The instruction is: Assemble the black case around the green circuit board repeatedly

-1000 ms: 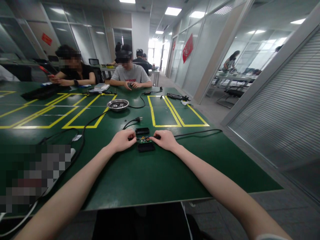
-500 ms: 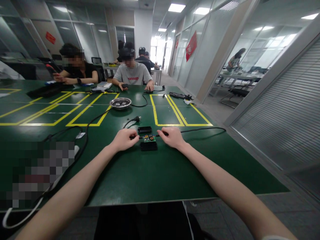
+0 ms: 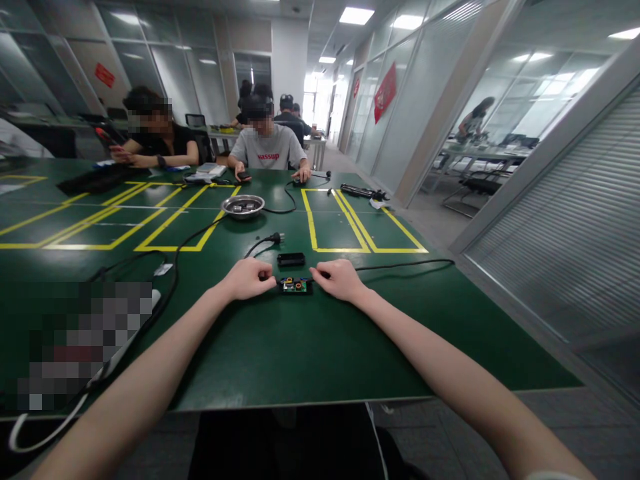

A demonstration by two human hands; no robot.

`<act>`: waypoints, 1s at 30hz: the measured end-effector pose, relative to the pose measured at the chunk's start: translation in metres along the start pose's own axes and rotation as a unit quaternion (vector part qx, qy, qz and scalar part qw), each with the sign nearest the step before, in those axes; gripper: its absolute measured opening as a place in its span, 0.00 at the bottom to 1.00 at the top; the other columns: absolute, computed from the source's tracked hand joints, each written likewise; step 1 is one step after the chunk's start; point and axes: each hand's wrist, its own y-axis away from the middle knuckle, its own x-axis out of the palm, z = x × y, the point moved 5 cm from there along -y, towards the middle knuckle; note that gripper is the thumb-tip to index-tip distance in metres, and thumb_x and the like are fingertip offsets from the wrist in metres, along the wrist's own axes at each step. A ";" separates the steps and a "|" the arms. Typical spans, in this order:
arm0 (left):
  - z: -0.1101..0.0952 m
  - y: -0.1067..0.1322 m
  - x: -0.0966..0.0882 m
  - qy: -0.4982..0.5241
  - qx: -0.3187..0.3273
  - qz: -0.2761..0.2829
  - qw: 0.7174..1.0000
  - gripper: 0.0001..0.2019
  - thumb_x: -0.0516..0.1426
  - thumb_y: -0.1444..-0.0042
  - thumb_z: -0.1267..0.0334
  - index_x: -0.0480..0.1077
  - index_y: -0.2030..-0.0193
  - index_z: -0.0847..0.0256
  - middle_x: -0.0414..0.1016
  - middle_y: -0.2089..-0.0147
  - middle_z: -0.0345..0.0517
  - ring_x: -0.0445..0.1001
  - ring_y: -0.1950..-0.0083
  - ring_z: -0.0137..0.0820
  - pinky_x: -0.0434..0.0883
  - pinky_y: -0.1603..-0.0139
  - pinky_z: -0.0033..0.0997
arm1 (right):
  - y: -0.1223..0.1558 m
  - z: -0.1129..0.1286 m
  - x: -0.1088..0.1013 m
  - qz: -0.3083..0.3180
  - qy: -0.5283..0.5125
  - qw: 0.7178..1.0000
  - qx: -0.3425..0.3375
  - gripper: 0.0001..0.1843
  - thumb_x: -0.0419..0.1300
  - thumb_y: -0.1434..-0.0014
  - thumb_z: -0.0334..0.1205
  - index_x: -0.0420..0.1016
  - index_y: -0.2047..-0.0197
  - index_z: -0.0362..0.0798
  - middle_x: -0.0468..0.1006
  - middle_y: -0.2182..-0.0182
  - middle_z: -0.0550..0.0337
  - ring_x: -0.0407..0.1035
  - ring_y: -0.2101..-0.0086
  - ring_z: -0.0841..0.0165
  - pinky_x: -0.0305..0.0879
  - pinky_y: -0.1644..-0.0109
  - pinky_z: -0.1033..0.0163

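A small green circuit board point(image 3: 294, 286) with copper-coloured ring coils lies over the lower half of a black plastic case point(image 3: 309, 290); whether it is fully seated I cannot tell. At its left end, my left hand point(image 3: 250, 279) is closed in a pinch on a black cable, mostly hidden by the fingers. My right hand point(image 3: 340, 277) pinches the black cable point(image 3: 400, 267) at the board's right end, and that cable runs off to the right. Just beyond the board rests the other black case half point(image 3: 291, 259). A black power plug point(image 3: 276, 238) lies behind my left hand.
A metal bowl point(image 3: 243, 207) with small parts stands farther back on the green table point(image 3: 320, 360). Yellow tape point(image 3: 345, 251) marks rectangles. At left are a blurred-out item and a white power strip point(image 3: 117, 353). Two people sit across the table, one handling small black objects.
Both hands have brought the circuit board slightly toward me and down, from behind the lower case half to over it. The other case half stays put.
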 end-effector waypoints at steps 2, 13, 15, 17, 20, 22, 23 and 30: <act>0.001 0.000 -0.003 0.007 -0.006 -0.011 1.000 0.14 0.54 0.47 0.57 0.64 0.80 0.59 0.64 0.82 0.37 0.61 0.76 0.28 0.54 0.72 0.29 | -0.001 0.000 -0.002 -0.021 0.009 1.000 0.019 0.23 0.53 0.31 0.43 0.69 0.78 0.48 0.72 0.81 0.60 0.64 0.77 0.70 0.48 0.68 0.63; 0.001 0.002 0.004 0.027 0.005 -0.005 1.000 0.14 0.55 0.45 0.58 0.67 0.79 0.60 0.68 0.78 0.39 0.65 0.74 0.29 0.59 0.69 0.29 | -0.002 -0.005 0.003 0.054 0.013 0.996 0.068 0.22 0.55 0.32 0.44 0.70 0.79 0.49 0.71 0.82 0.61 0.65 0.77 0.68 0.47 0.70 0.63; 0.001 0.001 0.004 0.034 0.021 -0.010 0.999 0.12 0.56 0.46 0.59 0.69 0.78 0.60 0.69 0.77 0.40 0.67 0.72 0.30 0.61 0.66 0.29 | -0.002 -0.005 0.004 0.078 0.005 0.995 0.058 0.22 0.56 0.33 0.43 0.69 0.79 0.49 0.71 0.81 0.61 0.65 0.77 0.68 0.47 0.70 0.64; 0.001 0.001 0.006 0.067 0.023 -0.003 0.997 0.10 0.55 0.46 0.60 0.71 0.75 0.60 0.70 0.75 0.40 0.68 0.72 0.30 0.62 0.66 0.29 | -0.001 -0.004 0.004 0.091 0.000 0.995 0.036 0.21 0.56 0.33 0.41 0.69 0.78 0.49 0.72 0.80 0.61 0.66 0.76 0.68 0.47 0.69 0.64; 0.001 0.001 0.011 0.127 0.013 0.014 0.992 0.09 0.54 0.45 0.61 0.72 0.71 0.60 0.70 0.75 0.39 0.68 0.72 0.30 0.63 0.68 0.28 | -0.001 -0.001 0.003 0.093 -0.001 0.996 0.003 0.19 0.57 0.34 0.39 0.70 0.78 0.48 0.74 0.77 0.60 0.68 0.73 0.68 0.49 0.68 0.64; 0.001 0.001 0.012 0.144 0.012 0.014 0.989 0.08 0.54 0.45 0.61 0.72 0.70 0.61 0.70 0.74 0.39 0.67 0.72 0.30 0.64 0.69 0.27 | -0.001 0.001 0.003 0.090 0.002 0.996 -0.004 0.18 0.58 0.35 0.37 0.70 0.78 0.48 0.77 0.72 0.58 0.70 0.70 0.68 0.50 0.67 0.64; 0.001 0.001 0.012 0.151 0.011 0.013 0.988 0.08 0.54 0.45 0.61 0.72 0.70 0.61 0.70 0.74 0.39 0.67 0.72 0.30 0.64 0.69 0.27 | -0.002 0.002 0.003 0.091 0.006 0.996 0.001 0.18 0.58 0.35 0.37 0.70 0.78 0.48 0.77 0.71 0.58 0.70 0.69 0.68 0.50 0.68 0.64; 0.001 0.001 0.009 0.209 -0.016 0.062 0.976 0.09 0.56 0.44 0.58 0.72 0.69 0.61 0.73 0.72 0.40 0.69 0.70 0.31 0.66 0.69 0.27 | -0.005 -0.001 0.006 0.076 0.002 0.992 0.098 0.09 0.60 0.37 0.39 0.74 0.71 0.50 0.77 0.74 0.61 0.68 0.72 0.68 0.50 0.69 0.64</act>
